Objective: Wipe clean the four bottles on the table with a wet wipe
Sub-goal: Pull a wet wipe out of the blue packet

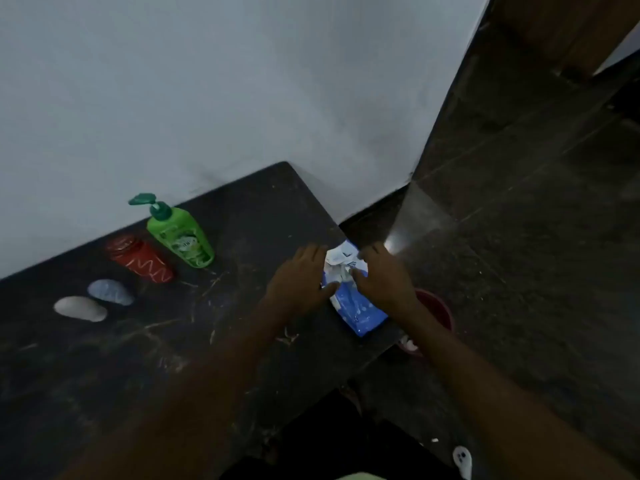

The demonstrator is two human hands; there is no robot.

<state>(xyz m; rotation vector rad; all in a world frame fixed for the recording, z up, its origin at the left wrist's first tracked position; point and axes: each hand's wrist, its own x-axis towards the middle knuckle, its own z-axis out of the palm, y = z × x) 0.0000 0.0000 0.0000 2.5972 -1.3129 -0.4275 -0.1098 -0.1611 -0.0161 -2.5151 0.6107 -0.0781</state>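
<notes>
Right of centre in the frame, the right hand [381,277] has its fingers [362,276] bent in, and they look to be pinching a crumpled white wet wipe [341,271] that sticks up out of the top of a blue pack [362,315]; it is dim and a bit smeared there, so I can't make out each fingertip. The left hand [300,276] lies just across the wipe from it, with its fingers straight and close together, resting flat on the left side of the pack with the thumb against the blue wrapper. So the wipe sits between the two hands, touching the right fingers and just beside the left thumb. The pack lies flat at the right edge of the dark, scratched table [221,306]. The four bottles are well apart from the hands, over at the left of the frame in a slanting row near the wall [207,81]: a green pump bottle [181,239], then a red bottle [142,260], a blue-and-white bottle [110,292] and a white bottle [80,308] at the far left. Just past the table's right edge, partly behind the right forearm, a red bucket [439,310] stands on the dark floor [536,237].
</notes>
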